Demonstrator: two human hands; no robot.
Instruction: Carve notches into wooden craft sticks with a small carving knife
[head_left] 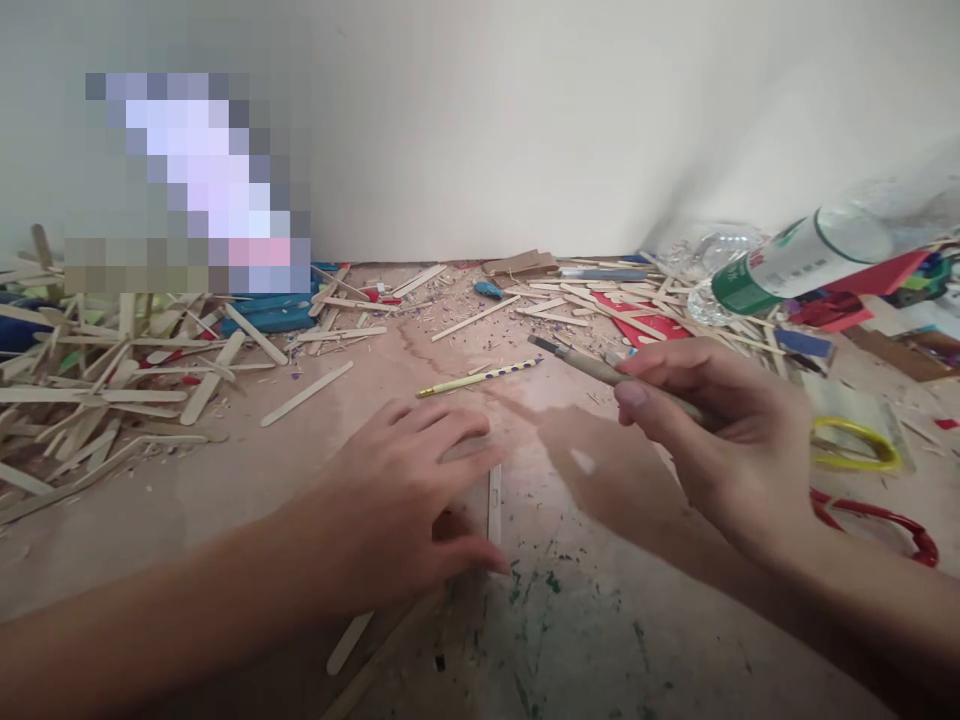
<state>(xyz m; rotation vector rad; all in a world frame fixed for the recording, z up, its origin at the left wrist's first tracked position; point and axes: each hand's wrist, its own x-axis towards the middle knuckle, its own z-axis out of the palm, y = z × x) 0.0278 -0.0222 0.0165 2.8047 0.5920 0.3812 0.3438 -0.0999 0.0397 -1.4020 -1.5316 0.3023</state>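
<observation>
My right hand point(720, 430) is raised over the table, its thumb and fingers closed around a wood-carving knife point(577, 362). The knife has a slim wooden handle and a short grey blade pointing left. Low on the tabletop, my left hand point(412, 490) spans a narrow wooden craft stick point(494, 505) with a small slot in it. The thumb is at the stick's near end and the forefinger at its far end; slight blur hides the exact contact. Beyond the left fingers lies a pale yellow pencil point(480, 378) with dark spots.
Loose craft sticks point(150, 395) are heaped at the left. A plastic bottle point(795, 265) lies at the back right, near a red sheet point(645, 318). Yellow-handled scissors point(855, 443) and a red handle point(877, 515) sit by my right forearm. A white wall point(480, 130) bounds the back.
</observation>
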